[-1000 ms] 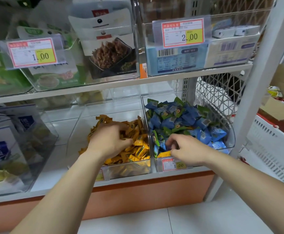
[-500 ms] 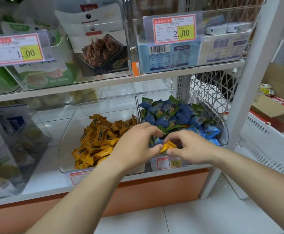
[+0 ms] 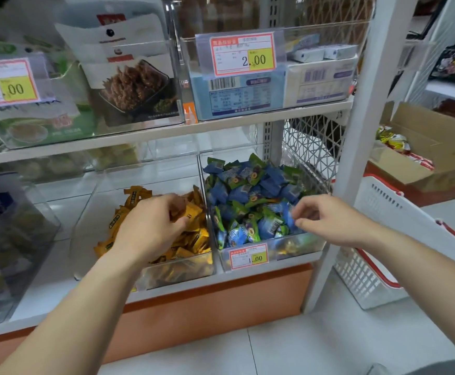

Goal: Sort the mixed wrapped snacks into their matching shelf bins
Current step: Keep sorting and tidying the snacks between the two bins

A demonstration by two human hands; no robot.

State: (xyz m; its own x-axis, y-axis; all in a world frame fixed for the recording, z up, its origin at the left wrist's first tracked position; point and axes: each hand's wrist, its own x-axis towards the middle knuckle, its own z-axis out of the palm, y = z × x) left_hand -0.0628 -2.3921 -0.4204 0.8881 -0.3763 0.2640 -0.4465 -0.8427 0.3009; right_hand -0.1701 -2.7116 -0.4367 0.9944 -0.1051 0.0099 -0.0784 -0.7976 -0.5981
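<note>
The left hand [image 3: 150,228] grips a yellow snack [image 3: 192,212] over the yellow pile [image 3: 137,197] in the left bin [image 3: 183,269]. The right hand [image 3: 326,220], fingers curled, touches the blue snacks [image 3: 237,193] in the right bin [image 3: 296,247]; whether it holds one I cannot tell.

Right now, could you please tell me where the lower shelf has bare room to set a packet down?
Bare shelf between the far-left clear bin and the middle bin; also the middle bin's floor behind the yellow snacks. Crowded: the right bin, heaped with blue snacks.
</note>
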